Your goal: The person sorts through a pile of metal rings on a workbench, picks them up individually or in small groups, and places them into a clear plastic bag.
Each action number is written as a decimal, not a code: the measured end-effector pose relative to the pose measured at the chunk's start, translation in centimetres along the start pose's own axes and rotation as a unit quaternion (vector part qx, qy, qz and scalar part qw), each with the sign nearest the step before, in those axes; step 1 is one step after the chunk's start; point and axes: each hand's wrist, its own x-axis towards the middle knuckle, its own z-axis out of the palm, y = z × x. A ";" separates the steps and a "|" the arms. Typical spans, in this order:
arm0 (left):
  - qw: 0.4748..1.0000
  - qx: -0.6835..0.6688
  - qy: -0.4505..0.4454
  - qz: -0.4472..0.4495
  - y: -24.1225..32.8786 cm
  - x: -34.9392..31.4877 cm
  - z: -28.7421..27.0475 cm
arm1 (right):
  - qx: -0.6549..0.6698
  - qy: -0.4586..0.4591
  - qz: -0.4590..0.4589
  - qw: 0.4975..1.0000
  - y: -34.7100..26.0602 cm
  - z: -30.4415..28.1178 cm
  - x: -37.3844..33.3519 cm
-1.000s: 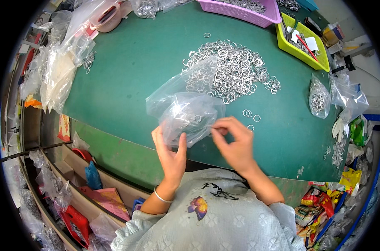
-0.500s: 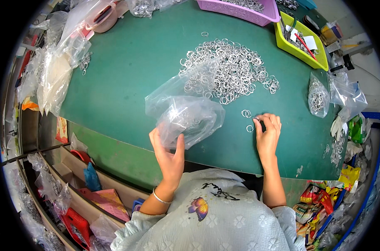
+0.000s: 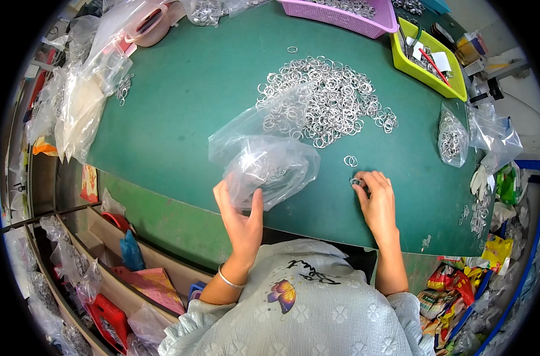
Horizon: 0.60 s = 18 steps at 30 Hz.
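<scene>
My left hand grips the near edge of a clear plastic bag lying on the green table, with thumb and fingers around its mouth. Some metal rings show blurrily inside the bag. To the right, my right hand has its fingertips closed on a single metal ring at the table surface. Just beyond it lie a couple of loose rings. A wide pile of silver rings spreads past the bag, whose far end overlaps the pile's left side.
A purple basket and a yellow-green basket stand along the far side. On the right lies a filled ring bag. Plastic bags hang over the left edge, near a pink container. Shelves sit below left.
My right hand has shifted slightly left and nearer, from above the table onto the lone ring, and its fingers have closed on it. My left hand and the bag have barely moved.
</scene>
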 end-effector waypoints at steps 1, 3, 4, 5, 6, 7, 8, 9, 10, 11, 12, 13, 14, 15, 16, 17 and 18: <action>1.000 0.006 0.001 0.000 0.0 -0.1 -0.1 | 0.017 -0.005 0.013 1.000 -0.1 0.0 -0.1; 1.000 -0.003 0.004 -0.006 0.0 -0.1 -0.1 | 0.087 -0.029 0.048 0.995 -1.0 -0.2 -0.2; 1.000 -0.008 0.006 -0.009 0.0 -0.2 -0.1 | 0.141 -0.049 0.070 0.986 -2.0 -0.4 -0.3; 1.000 -0.004 0.002 -0.008 0.0 -0.1 -0.1 | 0.194 -0.068 0.093 0.974 -3.0 -0.4 -0.3; 1.000 0.001 -0.005 -0.006 0.1 -0.1 0.0 | 0.245 -0.041 0.060 0.967 -4.4 0.4 -0.3; 1.000 0.006 -0.013 -0.004 0.2 -0.1 0.1 | 0.261 -0.031 0.021 0.965 -6.2 0.9 -0.1; 1.000 0.006 -0.007 0.007 0.0 -0.2 0.2 | 0.273 0.009 -0.030 0.962 -8.0 1.9 0.3; 1.000 0.006 0.000 0.018 -0.2 -0.2 0.4 | 0.247 0.032 -0.101 0.963 -9.0 3.0 0.7; 1.000 0.005 0.006 0.030 -0.3 -0.2 0.6 | 0.216 0.027 -0.138 0.966 -9.9 3.6 1.2; 1.000 -0.013 0.004 0.013 -0.1 -0.2 0.6 | 0.204 0.050 -0.154 0.965 -10.8 4.0 1.8; 1.000 -0.031 0.000 -0.004 0.2 -0.2 0.5 | 0.212 0.054 -0.161 0.962 -10.7 3.9 1.8; 0.999 -0.049 -0.003 -0.021 0.4 -0.2 0.5 | 0.220 0.059 -0.166 0.959 -10.4 3.9 1.7; 0.999 -0.045 -0.004 -0.015 0.3 -0.1 0.4 | 0.210 0.081 -0.152 0.962 -9.4 3.8 1.6; 0.999 -0.041 -0.003 -0.012 0.1 -0.2 0.3 | 0.199 0.101 -0.138 0.965 -7.7 3.5 1.3; 0.999 -0.038 -0.002 -0.008 -0.1 -0.3 0.3 | 0.188 0.121 -0.124 0.967 -6.2 3.0 1.2; 0.999 -0.039 -0.001 -0.010 -0.2 -0.4 0.3 | 0.143 0.130 -0.053 0.980 -5.1 2.3 1.4; 0.999 -0.039 -0.001 -0.010 -0.2 -0.4 0.3 | 0.077 0.147 -0.029 0.986 -3.7 1.9 2.0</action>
